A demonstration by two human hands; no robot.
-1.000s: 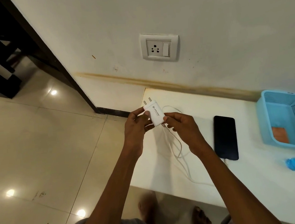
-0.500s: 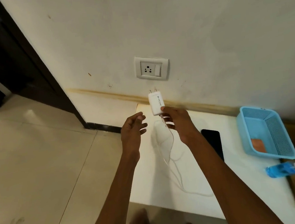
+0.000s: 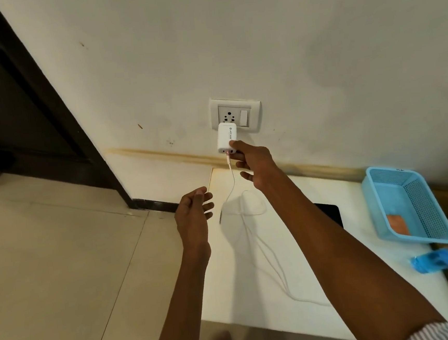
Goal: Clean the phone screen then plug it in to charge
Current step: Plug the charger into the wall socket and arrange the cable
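Left hand [image 3: 194, 213], at about 7 o'clock from the wall socket [image 3: 235, 114], hangs above the table edge with fingers loosely curled, grasping nothing. White cable [image 3: 253, 237] trails from the charger across the white table [image 3: 282, 286]. White charger [image 3: 227, 138] is pressed against the socket's lower part, pinched by the fingers of the right hand [image 3: 254, 161]. Phone [image 3: 328, 212] lies flat at 4 o'clock from the socket, partly hidden by the right forearm. Blue basket [image 3: 410, 205] sits furthest right.
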